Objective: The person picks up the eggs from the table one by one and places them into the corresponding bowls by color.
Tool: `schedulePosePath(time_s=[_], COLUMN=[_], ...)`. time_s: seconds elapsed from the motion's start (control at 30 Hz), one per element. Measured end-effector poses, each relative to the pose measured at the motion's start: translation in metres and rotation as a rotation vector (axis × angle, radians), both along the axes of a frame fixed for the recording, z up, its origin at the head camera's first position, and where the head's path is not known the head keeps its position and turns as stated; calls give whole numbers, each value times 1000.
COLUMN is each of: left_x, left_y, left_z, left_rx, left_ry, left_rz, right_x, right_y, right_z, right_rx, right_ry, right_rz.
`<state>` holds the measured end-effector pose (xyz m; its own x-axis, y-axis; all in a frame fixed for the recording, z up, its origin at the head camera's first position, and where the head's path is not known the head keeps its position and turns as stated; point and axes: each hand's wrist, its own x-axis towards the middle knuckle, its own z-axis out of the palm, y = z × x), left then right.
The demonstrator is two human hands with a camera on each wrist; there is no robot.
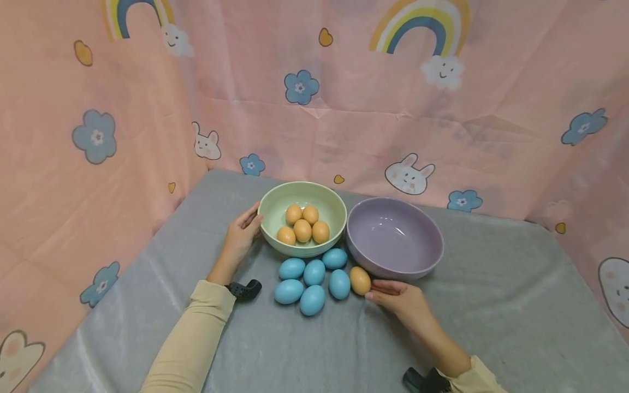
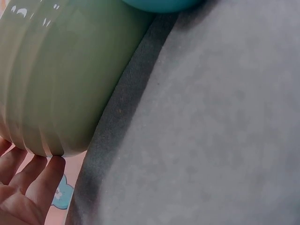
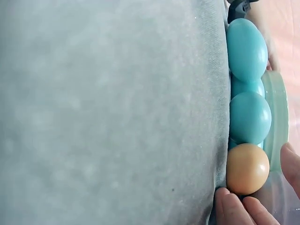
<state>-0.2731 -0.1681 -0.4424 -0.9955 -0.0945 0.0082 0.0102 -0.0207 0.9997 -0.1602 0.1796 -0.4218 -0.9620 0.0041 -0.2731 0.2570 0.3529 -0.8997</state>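
My left hand (image 1: pixel 241 232) rests at the left side of a pale green bowl (image 1: pixel 267 240). In the left wrist view its fingertips touch the outer wall of the bowl (image 2: pixel 70 84). Inside the bowl lie several orange eggs (image 1: pixel 302 231). Near the table's middle, my right hand (image 1: pixel 400 303) reaches a single orange egg (image 1: pixel 360 280) on the cloth. In the right wrist view, the fingers (image 3: pixel 232 208) touch or nearly touch that egg (image 3: pixel 248 168), while the thumb (image 3: pixel 291 164) stands apart from it. Several blue eggs (image 1: pixel 313 272) lie in front of the green bowl.
A purple bowl (image 1: pixel 393 234) with nothing in it stands right of the green bowl, close against it. Grey cloth (image 1: pixel 516 305) covers the table. Behind hangs a pink curtain (image 1: pixel 245 65) printed with rainbows, flowers and rabbits.
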Motion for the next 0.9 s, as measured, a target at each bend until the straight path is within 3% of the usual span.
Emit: schedulePosePath(time_s=[0.5,0.9], left_x=[1,1], left_y=[1,1], left_z=[2,1], left_rx=[-7,-4], left_ry=[0,12], left_rz=[11,2], right_x=[-4,-5], right_y=[-6,-11], right_z=[-2,-8], right_rx=[-11,-139], right_ry=[13,-3], right_rz=[-21,-48])
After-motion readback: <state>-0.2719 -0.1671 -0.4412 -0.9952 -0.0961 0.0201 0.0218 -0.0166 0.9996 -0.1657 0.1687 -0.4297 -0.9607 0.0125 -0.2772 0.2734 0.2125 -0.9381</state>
